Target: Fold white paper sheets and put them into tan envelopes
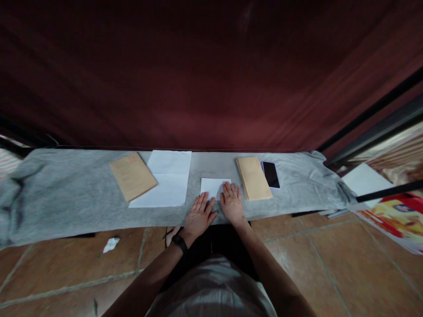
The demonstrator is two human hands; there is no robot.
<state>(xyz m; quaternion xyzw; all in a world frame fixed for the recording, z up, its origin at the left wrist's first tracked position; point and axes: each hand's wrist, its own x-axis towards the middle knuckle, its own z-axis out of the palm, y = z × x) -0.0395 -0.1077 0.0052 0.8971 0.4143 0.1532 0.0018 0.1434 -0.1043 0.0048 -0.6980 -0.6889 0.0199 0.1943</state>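
Note:
A small white folded paper lies on the grey cloth in front of me. My left hand rests flat at its lower left edge, fingers spread. On its right side lies my right hand, also flat with fingers apart. To the left is a larger white sheet with a crease across it, partly covered by brown envelopes. A stack of brown envelopes sits just right of my right hand, with a dark-screened phone beside it.
The grey cloth covers a long narrow surface against a dark red curtain. At the right are black metal bars and a red and yellow package. A crumpled white scrap lies on the tiled floor.

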